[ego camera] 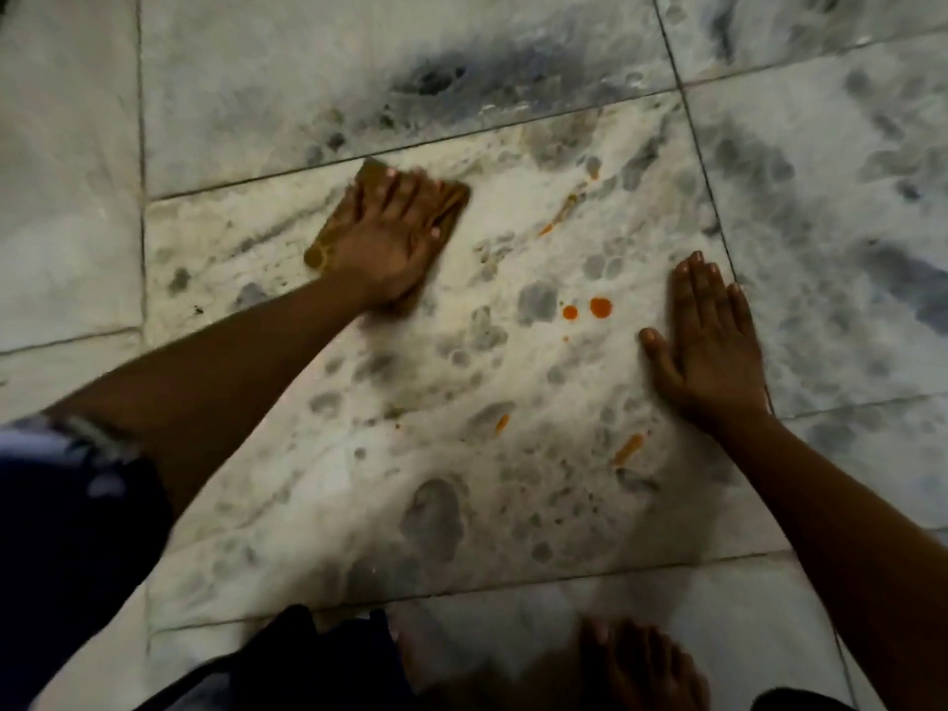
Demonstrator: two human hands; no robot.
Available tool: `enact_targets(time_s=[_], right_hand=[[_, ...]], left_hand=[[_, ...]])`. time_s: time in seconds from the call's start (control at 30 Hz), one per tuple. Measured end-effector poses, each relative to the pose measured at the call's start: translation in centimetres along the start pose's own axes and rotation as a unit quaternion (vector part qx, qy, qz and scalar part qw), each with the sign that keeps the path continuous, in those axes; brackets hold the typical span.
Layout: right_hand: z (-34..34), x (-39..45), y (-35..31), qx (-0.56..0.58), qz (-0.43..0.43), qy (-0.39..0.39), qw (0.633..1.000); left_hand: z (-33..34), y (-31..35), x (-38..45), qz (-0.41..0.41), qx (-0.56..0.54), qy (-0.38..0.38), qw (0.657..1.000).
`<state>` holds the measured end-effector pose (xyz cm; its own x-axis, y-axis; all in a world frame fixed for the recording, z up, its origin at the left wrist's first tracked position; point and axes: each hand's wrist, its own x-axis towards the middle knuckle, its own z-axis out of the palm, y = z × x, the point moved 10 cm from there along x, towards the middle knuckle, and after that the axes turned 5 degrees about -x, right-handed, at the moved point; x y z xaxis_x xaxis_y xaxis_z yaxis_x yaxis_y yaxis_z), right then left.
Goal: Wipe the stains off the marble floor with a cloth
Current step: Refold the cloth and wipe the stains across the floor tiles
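Head view looks straight down on a marble floor point(513, 479) of grey-veined white tiles with dark grout lines. Toward ten o'clock from the centre of the picture, the left hand point(382, 233) lies palm down on a folded brown cloth point(451, 200), fingers spread and fairly straight, pressing it flat against the tile; the cloth shows beyond the fingertips and along the hand's left edge. At about three o'clock the right hand point(705, 333) rests flat on the bare tile, fingers straight and together, thumb out to the side, holding nothing. Between the two hands, nearer the right one, sit two round orange stains point(600, 307), with thinner orange streaks at one o'clock and at five o'clock. Bare feet point(641, 659) and dark clothing point(66, 531) fill the six to eight o'clock edge.
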<state>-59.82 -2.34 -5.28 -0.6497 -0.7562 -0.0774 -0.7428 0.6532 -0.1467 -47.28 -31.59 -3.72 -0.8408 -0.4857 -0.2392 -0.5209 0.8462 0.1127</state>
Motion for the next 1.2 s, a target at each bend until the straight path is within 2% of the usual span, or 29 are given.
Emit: enact_targets(time_s=[0.13, 0.33, 0.4, 0.5, 0.63, 0.7, 0.77, 0.83, 0.9, 1.03, 1.1, 1.2], right_hand=[[-0.2, -0.2, 0.0, 0.015, -0.006, 0.005, 1.000], [-0.3, -0.2, 0.4, 0.009, 0.019, 0.009, 1.000], [-0.3, -0.2, 0.3, 0.012, 0.023, 0.013, 1.000], [-0.2, -0.1, 0.5, 0.014, 0.024, 0.014, 1.000], [-0.1, 0.0, 0.5, 0.019, 0.024, 0.014, 0.999], [-0.3, 0.1, 0.5, 0.022, 0.025, 0.014, 0.999], [-0.2, 0.0, 0.5, 0.021, 0.023, 0.011, 0.999], [-0.4, 0.0, 0.5, 0.024, 0.024, 0.002, 0.999], [-0.5, 0.1, 0.5, 0.027, 0.025, 0.004, 0.999], [-0.4, 0.0, 0.6, 0.029, 0.032, 0.006, 0.999], [-0.3, 0.0, 0.5, 0.026, 0.032, 0.008, 0.999], [-0.3, 0.0, 0.5, 0.037, 0.034, 0.010, 0.999]], left_hand=[[0.3, 5.1, 2.3, -0.045, -0.045, 0.041, 0.997], [3.3, 9.6, -8.0, 0.004, -0.091, 0.057, 0.994], [3.1, 8.8, -8.1, -0.018, -0.090, 0.065, 0.994], [1.9, 8.5, -4.1, -0.063, -0.073, 0.078, 0.992], [-0.1, 9.4, 6.1, -0.105, -0.061, 0.052, 0.991], [-0.9, 11.8, 10.3, -0.077, -0.058, 0.038, 0.995], [-0.5, 15.3, 10.9, -0.004, -0.049, 0.023, 0.999], [0.3, 17.4, 7.5, 0.089, -0.040, 0.029, 0.995], [1.4, 16.5, 2.2, 0.127, -0.045, 0.030, 0.990], [2.6, 13.5, -5.0, 0.138, -0.055, 0.022, 0.989], [2.1, 13.3, -2.9, 0.133, -0.060, 0.025, 0.989], [0.5, 14.9, 4.6, 0.099, -0.039, 0.030, 0.994]])
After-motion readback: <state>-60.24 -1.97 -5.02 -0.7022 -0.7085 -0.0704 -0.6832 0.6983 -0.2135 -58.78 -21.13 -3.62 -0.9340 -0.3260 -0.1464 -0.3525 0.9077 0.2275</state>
